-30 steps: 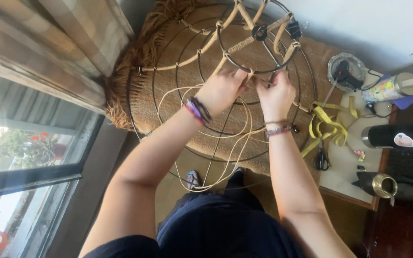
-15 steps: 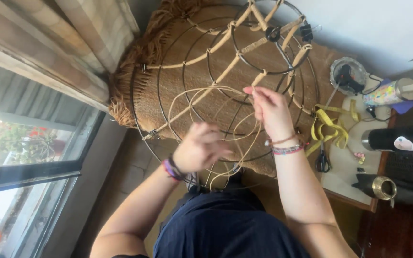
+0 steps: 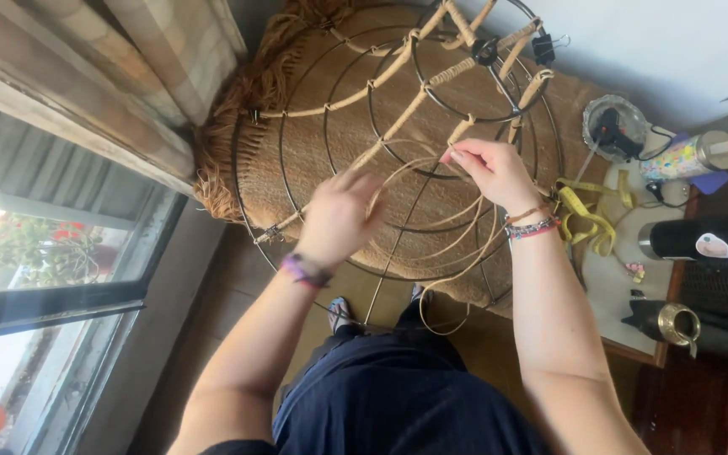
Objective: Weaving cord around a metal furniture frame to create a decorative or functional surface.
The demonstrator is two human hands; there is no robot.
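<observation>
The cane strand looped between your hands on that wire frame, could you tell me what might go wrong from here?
The cane strand hangs in slack loops across the wire frame, so it may snag on a wire or kink. The right hand alone pinches it at a rib; the left hand is blurred, so tension could slip. A loop dangles near the feet and could catch.

Thin dark metal wire frame [image 3: 322,160], matt tan cord [image 3: 465,244]; rough woven fibre mat [image 3: 330,143]

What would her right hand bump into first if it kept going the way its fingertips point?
The right hand points left, pinching a tan cord. Straight on, it would probably meet the bound spoke of the wire frame, or the blurred left hand slightly lower; depth is unclear.
</observation>
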